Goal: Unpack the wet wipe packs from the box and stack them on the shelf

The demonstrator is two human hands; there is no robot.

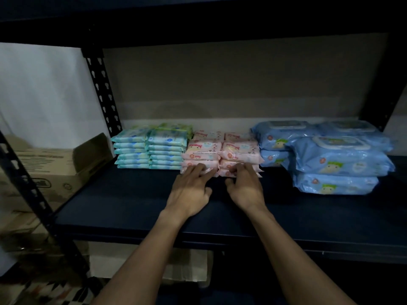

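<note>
A: status? biggest first.
B: shelf [132, 208] – dark deck, all stock sits toward the rear. Cardboard box [55, 170] is off the left end w/ a flap up, contents not visible.
A: stock?
B: blue packs [339, 157] on the right, biggest, stacked two high. Teal packs [152, 148] rear-left, two columns. Pink packs [220, 150] in the middle, two columns side by side, touching.
A: hands?
B: both at the bottom front of the pink packs. Left hand [191, 190]: fingers straight, slightly spread, tips pressing the low packs. Right hand [244, 188]: fingers bent at the lowest pack's front edge – can't tell if pinching or just nudging.
A: handling?
B: my read: soft film pouches, lightish, squashy, prob. slick. A column would likely shear if pushed at one level only. Best held across the long sides w/ flat fingers, not by the crimped end seams. Looks like the squaring-up step.
</note>
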